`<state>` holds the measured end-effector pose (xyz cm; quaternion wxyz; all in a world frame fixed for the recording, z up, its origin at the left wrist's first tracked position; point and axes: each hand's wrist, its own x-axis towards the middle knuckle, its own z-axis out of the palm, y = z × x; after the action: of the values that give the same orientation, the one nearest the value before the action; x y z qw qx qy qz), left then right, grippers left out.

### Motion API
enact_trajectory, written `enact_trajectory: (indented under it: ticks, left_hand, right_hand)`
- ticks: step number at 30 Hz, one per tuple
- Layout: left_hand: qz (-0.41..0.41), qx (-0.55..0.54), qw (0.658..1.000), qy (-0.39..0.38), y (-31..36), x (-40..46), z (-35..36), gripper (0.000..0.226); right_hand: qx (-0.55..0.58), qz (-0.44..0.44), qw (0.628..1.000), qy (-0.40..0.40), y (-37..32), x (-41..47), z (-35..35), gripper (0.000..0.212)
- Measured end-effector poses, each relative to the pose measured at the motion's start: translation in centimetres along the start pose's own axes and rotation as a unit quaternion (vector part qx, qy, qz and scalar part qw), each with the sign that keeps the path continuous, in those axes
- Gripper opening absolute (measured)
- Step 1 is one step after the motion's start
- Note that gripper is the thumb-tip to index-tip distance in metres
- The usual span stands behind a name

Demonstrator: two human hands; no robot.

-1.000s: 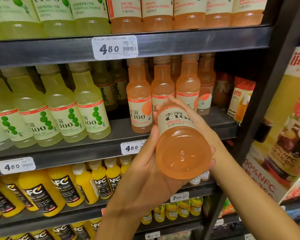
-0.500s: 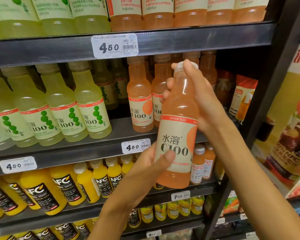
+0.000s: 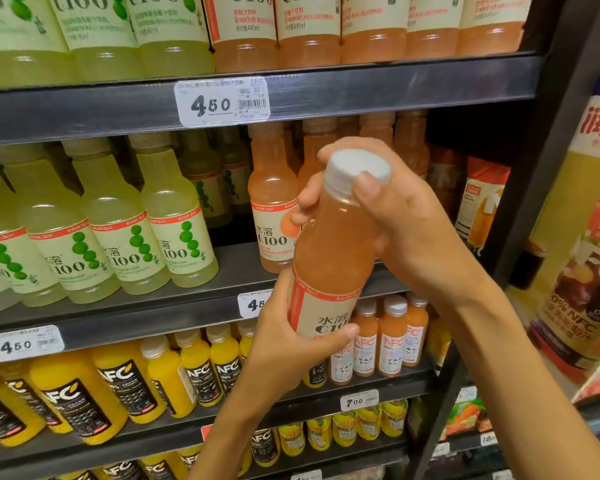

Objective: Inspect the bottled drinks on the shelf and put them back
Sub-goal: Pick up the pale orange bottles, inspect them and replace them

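An orange C100 bottle (image 3: 333, 258) with a white cap is held in front of the middle shelf (image 3: 194, 306), tilted with its cap toward me. My right hand (image 3: 395, 216) grips its neck, the thumb lying against the cap. My left hand (image 3: 291, 341) wraps round the labelled lower part from below. Behind it, more orange C100 bottles (image 3: 274, 220) stand on the shelf, partly hidden by the held bottle and my hands.
Green C100 bottles (image 3: 174, 233) fill the middle shelf's left. Yellow NFC juice bottles (image 3: 118, 386) and small orange NFC bottles (image 3: 392, 337) stand below. Another bottle row lines the top shelf (image 3: 361, 88). A dark upright post (image 3: 541, 188) and a juice poster (image 3: 589, 237) stand right.
The bottle went from bottom-toward-me to upright, and now tips its cap toward me. My right hand stayed on the neck; my left hand closed round the lower label.
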<state>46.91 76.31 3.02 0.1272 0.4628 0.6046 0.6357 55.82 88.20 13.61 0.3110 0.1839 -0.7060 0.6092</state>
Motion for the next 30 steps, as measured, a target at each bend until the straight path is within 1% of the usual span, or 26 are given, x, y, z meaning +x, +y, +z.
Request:
enact_trajectory:
  ticks: [3,8,10,13,15,17,19,21,23,25,28,30]
  left_hand:
    - [0.017,0.036,0.999,0.013,-0.3,0.4,-0.3,0.071]
    - [0.033,0.061,0.997,0.02,-0.8,1.2,-0.6,0.081]
    - [0.03,0.06,0.998,0.011,-0.9,1.3,-0.8,0.08]
    - [0.021,0.055,0.998,-0.01,-0.7,1.2,-1.0,0.08]
    - [0.006,0.044,0.998,-0.036,-0.5,0.9,-1.2,0.079]
    - [-0.014,0.016,0.997,-0.071,-0.3,0.5,-1.2,0.072]
    - [-0.038,-0.027,0.993,-0.108,-0.3,0.2,-1.2,0.068]
    - [-0.054,-0.064,0.988,-0.128,-0.5,0.0,-0.8,0.067]
    - [-0.064,-0.089,0.985,-0.131,-0.6,-0.3,-0.3,0.064]
    - [-0.079,-0.113,0.982,-0.128,-0.6,-0.6,-0.1,0.062]
    - [-0.078,-0.119,0.984,-0.104,-0.1,-0.6,0.1,0.057]
    - [-0.079,-0.116,0.987,-0.074,0.5,-0.5,0.5,0.052]
  right_hand:
    - [0.02,-0.027,0.997,-0.064,-0.3,-0.8,-0.1,0.048]
    - [0.017,-0.046,0.989,-0.139,-0.4,-1.5,-0.4,0.046]
    - [0.014,-0.048,0.987,-0.152,-0.5,-1.4,-0.4,0.046]
    - [0.0,-0.053,0.987,-0.149,-0.5,-1.1,-0.6,0.046]
    - [-0.012,-0.055,0.989,-0.138,-0.3,-0.8,-0.8,0.046]
    - [-0.006,-0.039,0.992,-0.121,0.1,-0.2,-0.9,0.045]
    - [0.037,-0.004,0.993,-0.113,0.6,0.4,-0.8,0.045]
    - [0.104,0.035,0.988,-0.112,1.2,0.8,-0.9,0.038]
    - [0.134,0.058,0.986,-0.085,1.7,1.0,-1.0,0.028]
    - [0.128,0.077,0.988,-0.029,2.0,1.1,-1.0,0.019]
    - [0.126,0.108,0.985,0.053,2.3,1.4,-1.0,0.019]
    - [0.12,0.134,0.979,0.091,2.5,1.6,-1.1,0.023]
